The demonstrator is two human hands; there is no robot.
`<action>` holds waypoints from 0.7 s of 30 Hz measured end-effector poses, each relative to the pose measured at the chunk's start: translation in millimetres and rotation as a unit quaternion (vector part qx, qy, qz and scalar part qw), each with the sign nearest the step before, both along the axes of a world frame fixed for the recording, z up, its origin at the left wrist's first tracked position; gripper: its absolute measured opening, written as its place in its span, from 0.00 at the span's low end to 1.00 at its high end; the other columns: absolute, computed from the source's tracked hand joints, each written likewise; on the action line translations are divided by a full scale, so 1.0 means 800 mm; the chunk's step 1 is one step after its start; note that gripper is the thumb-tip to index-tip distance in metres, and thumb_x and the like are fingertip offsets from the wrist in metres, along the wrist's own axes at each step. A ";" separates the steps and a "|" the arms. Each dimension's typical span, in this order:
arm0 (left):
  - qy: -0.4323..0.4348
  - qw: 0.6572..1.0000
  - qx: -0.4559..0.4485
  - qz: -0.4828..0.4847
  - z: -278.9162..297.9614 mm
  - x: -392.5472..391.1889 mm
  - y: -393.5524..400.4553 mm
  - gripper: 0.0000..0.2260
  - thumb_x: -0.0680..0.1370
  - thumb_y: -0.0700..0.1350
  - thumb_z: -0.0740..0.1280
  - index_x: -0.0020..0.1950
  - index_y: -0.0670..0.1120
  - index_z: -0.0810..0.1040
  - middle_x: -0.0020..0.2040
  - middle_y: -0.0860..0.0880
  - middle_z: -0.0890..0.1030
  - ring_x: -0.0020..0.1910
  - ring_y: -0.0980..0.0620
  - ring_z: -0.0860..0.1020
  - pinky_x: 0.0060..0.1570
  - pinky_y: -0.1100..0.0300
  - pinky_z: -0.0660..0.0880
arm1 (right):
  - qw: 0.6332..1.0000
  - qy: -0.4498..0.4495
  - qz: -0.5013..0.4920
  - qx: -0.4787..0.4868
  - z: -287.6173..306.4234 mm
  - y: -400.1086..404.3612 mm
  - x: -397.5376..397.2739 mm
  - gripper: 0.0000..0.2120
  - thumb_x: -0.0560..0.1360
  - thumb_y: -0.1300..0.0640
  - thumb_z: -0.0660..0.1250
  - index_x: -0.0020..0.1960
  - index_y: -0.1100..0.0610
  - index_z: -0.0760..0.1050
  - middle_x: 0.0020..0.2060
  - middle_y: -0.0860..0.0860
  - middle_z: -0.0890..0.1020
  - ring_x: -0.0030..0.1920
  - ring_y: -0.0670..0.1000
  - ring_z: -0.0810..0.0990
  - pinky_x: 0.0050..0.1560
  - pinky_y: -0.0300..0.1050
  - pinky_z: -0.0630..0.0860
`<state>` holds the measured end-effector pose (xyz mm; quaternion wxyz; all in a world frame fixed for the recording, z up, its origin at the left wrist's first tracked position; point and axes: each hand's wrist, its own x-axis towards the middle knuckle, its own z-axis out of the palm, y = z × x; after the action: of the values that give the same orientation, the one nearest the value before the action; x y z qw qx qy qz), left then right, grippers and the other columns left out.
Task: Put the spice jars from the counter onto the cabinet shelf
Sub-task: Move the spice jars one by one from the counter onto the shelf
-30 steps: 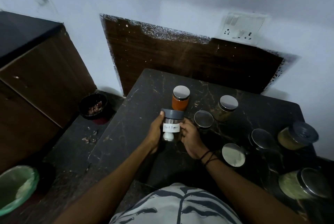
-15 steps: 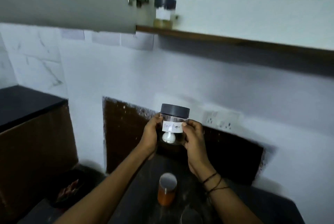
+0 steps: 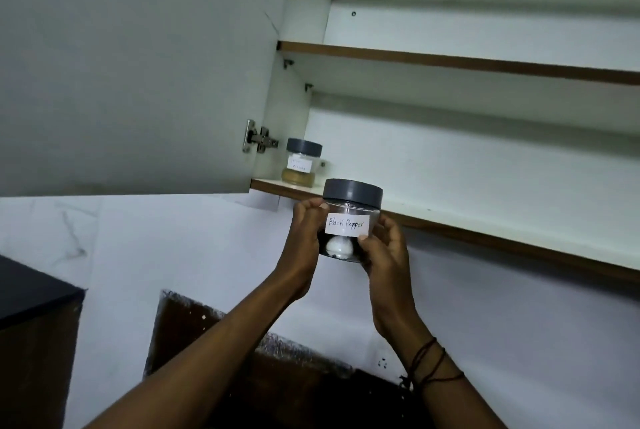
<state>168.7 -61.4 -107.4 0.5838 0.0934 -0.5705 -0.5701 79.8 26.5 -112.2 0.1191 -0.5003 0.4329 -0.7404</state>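
- Open cabinet door, matte pale grey, flat, filling the view from 9 to 12 o'clock; metal hinge at its inner edge.
- On the lower shelf, at 11 o'clock from the hands: shelved jar, clear, squat, grey lid, yellowish powder inside.
- Left hand curled round the left side of the Black Pepper jar.
- Held upright just below the shelf's brown front edge: clear round walls, smooth grey lid, white handwritten label, little inside.
- Right hand clamped on the right side, dark thread bands at the wrist.
- Step in hand, likely: lifting to the shelf. Next: raise above the edge, push in at 12 o'clock, set down beside the other.
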 end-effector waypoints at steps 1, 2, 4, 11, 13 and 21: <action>0.009 1.000 -0.002 0.007 0.007 -0.003 -0.002 0.15 0.74 0.56 0.61 0.56 0.49 0.72 0.49 0.50 0.83 0.49 0.50 0.81 0.47 0.50 0.78 | 1.000 0.010 -0.005 -0.009 0.009 -0.001 -0.001 0.20 0.71 0.55 0.64 0.62 0.45 0.74 0.60 0.52 0.80 0.59 0.53 0.80 0.58 0.52 0.78; 0.015 1.000 -0.004 0.015 0.016 -0.006 -0.006 0.14 0.74 0.56 0.62 0.55 0.49 0.72 0.49 0.49 0.83 0.49 0.50 0.81 0.48 0.50 0.78 | 1.000 0.020 -0.010 -0.019 0.019 -0.004 -0.003 0.20 0.70 0.55 0.64 0.61 0.43 0.76 0.57 0.52 0.81 0.57 0.53 0.81 0.57 0.52 0.79; 0.021 0.999 -0.005 0.033 0.033 -0.012 -0.012 0.14 0.74 0.56 0.64 0.54 0.50 0.74 0.53 0.44 0.82 0.50 0.48 0.81 0.50 0.48 0.79 | 0.999 0.031 -0.017 -0.022 0.037 -0.011 -0.009 0.18 0.71 0.56 0.63 0.59 0.44 0.78 0.50 0.54 0.83 0.52 0.55 0.82 0.55 0.52 0.78; -0.012 0.982 -0.038 0.183 0.115 -0.033 -0.065 0.11 0.79 0.54 0.66 0.53 0.47 0.79 0.50 0.49 0.83 0.51 0.50 0.81 0.50 0.54 0.78 | 0.981 0.059 -0.185 -0.027 0.102 -0.087 -0.030 0.12 0.75 0.56 0.67 0.57 0.49 0.73 0.54 0.47 0.80 0.51 0.48 0.80 0.50 0.44 0.76; -0.042 0.977 -0.042 0.207 0.131 -0.039 -0.080 0.12 0.81 0.53 0.63 0.53 0.45 0.78 0.49 0.47 0.83 0.50 0.48 0.81 0.51 0.51 0.78 | 0.975 0.070 -0.213 -0.008 0.115 -0.112 -0.036 0.11 0.75 0.56 0.68 0.57 0.53 0.72 0.53 0.49 0.80 0.49 0.49 0.80 0.46 0.41 0.74; -0.204 0.944 -0.082 0.246 0.140 -0.064 -0.158 0.10 0.78 0.35 0.58 0.54 0.38 0.78 0.51 0.40 0.82 0.50 0.43 0.79 0.45 0.57 0.71 | 0.929 0.222 -0.258 0.145 0.147 -0.192 -0.068 0.13 0.74 0.65 0.63 0.58 0.65 0.74 0.57 0.61 0.78 0.56 0.60 0.77 0.51 0.46 0.73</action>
<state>117.2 -188.0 4.6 0.5829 0.2973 -0.6810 -0.3287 25.2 -127.1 5.7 -0.1036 -0.5003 0.6647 -0.5452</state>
